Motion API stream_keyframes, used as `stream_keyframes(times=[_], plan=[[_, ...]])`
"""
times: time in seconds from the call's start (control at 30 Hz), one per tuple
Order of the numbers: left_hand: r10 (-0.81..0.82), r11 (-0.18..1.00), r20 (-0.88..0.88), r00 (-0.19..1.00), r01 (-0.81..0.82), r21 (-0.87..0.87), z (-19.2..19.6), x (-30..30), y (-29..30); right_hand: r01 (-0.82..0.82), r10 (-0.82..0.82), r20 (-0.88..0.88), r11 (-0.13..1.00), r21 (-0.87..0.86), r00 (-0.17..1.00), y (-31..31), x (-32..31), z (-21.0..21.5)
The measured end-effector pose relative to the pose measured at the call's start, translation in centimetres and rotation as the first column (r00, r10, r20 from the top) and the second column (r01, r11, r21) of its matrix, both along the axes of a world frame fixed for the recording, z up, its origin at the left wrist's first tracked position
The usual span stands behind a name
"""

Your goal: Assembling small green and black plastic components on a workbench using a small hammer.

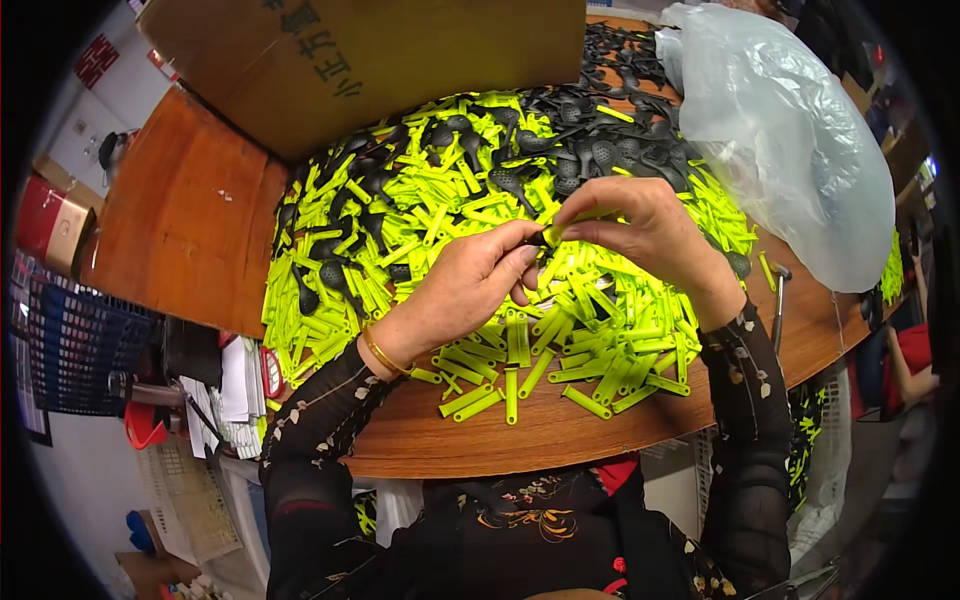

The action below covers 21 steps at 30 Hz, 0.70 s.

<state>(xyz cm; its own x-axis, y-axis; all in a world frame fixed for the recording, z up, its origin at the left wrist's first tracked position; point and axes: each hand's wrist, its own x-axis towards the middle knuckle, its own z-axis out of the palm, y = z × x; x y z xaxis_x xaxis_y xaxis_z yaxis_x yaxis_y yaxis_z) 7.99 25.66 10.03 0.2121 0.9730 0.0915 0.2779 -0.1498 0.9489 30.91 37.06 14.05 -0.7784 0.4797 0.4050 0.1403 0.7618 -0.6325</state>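
My left hand (455, 285), a gold bangle at its wrist, closes thumb and fingers on a small black piece (540, 240), most of it hidden. Against it, my right hand (650, 228) pinches a yellow-green plastic piece (553, 236). The two pieces meet between my fingertips, but whether they are joined I cannot tell. Both hands are above a large heap of yellow-green plastic handles (318, 335). Black perforated spoon-shaped heads (510, 182) lie among them and more thickly toward the far right.
A cardboard box (390, 70) stands at the back of the wooden table (450, 455). A translucent plastic bag (790, 150) bulges at the right, with a hammer-like tool (779, 310) below it. Left of the table are a blue basket (80, 345) and papers (240, 385). Another person's arm (912, 372) shows far right.
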Motion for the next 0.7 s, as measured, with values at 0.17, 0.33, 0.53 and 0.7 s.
stream_keyframes(times=[0.17,0.33,0.53,0.7], plan=[[0.001,1.0,-0.001,1.0,-0.001,-0.007,0.7,-0.5,-1.2,-0.071,0.067,-0.043,0.992,-0.104,0.997,-0.3,-1.0,-0.4],[0.078,0.973,-0.322,0.944,-0.002,0.23,1.2,-0.5,-2.1,-0.023,0.021,0.012,0.968,0.248,1.0,-1.0,-1.2,-0.5],[0.18,0.89,-0.373,0.91,0.011,0.456,-0.5,-0.1,-3.6,0.113,-0.089,-0.091,0.944,0.309,0.992,-3.5,-1.4,-3.2],[0.163,0.914,-0.587,0.793,0.103,0.393,-1.1,-0.4,-4.1,0.153,-0.127,-0.123,0.96,0.233,0.984,-6.6,-1.1,-6.1]])
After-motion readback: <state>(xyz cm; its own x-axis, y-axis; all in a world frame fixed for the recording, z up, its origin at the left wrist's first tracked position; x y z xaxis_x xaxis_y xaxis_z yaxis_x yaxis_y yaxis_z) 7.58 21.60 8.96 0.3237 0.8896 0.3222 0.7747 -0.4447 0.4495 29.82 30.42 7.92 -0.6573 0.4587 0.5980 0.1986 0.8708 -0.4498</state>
